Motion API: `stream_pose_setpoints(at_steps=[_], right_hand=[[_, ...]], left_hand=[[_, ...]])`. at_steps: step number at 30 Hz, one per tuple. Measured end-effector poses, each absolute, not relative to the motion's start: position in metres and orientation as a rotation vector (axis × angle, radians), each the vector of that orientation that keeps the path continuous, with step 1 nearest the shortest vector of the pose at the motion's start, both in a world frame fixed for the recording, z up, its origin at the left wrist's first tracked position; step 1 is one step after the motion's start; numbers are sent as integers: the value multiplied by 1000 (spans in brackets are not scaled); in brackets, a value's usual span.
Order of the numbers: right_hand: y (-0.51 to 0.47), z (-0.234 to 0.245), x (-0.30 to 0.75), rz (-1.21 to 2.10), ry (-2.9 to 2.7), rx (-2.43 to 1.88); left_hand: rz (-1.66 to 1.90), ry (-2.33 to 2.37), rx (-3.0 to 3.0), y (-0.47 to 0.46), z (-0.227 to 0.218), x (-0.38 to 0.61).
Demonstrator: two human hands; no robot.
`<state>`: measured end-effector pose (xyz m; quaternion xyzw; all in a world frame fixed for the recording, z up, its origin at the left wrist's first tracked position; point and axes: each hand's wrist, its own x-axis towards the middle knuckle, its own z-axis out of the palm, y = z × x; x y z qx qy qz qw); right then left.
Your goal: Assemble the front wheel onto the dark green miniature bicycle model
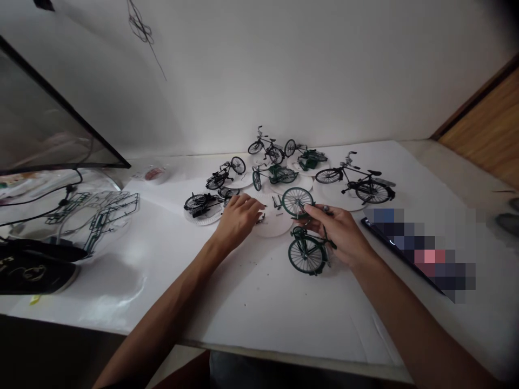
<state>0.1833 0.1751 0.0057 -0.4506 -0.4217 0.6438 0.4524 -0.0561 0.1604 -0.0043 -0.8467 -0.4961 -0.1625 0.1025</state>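
Note:
My right hand [340, 229] is closed on a small dark green model bicycle [307, 254]. It is held tilted above the table, with one spoked wheel [298, 202] up by my thumb and the other lower down. My left hand [239, 219] reaches over a white paper plate [273, 227], its fingers curled and close together beside small loose parts [261, 218]. Whether something sits between those fingertips is hidden. A small green part [277, 202] lies on the plate near the upper wheel.
Several model bicycles on paper plates stand behind, including a black one [352, 181] at right. Green plastic part frames [111, 213], cables and a black container [36, 270] lie left, under a screen [44, 108]. A partly blurred phone-like device [405, 265] lies right.

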Motion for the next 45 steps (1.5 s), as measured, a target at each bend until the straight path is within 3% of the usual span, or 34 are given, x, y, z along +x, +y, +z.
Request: stream_pose_setpoints(at_steps=[9, 14, 18, 21, 24, 45], right_hand=[[175, 3, 179, 1569, -1067, -1097], [173, 4, 177, 1565, -1089, -1116], [172, 5, 177, 1557, -1107, -1128], [171, 2, 176, 1562, -1124, -1132], [169, 0, 173, 1582, -1145, -1128], [164, -1, 166, 1598, -1233, -1088]], left_hand=[[-397, -1308, -2606, 176, -15, -13], [-535, -1385, -2621, 174, -15, -21], [-820, -1528, -2576, 165, 0, -46], [-1391, -1677, -2486, 155, 13, -54], [-1606, -1624, -2467, 145, 21, -48], [-1659, -1376, -2256, 138, 5, -18]])
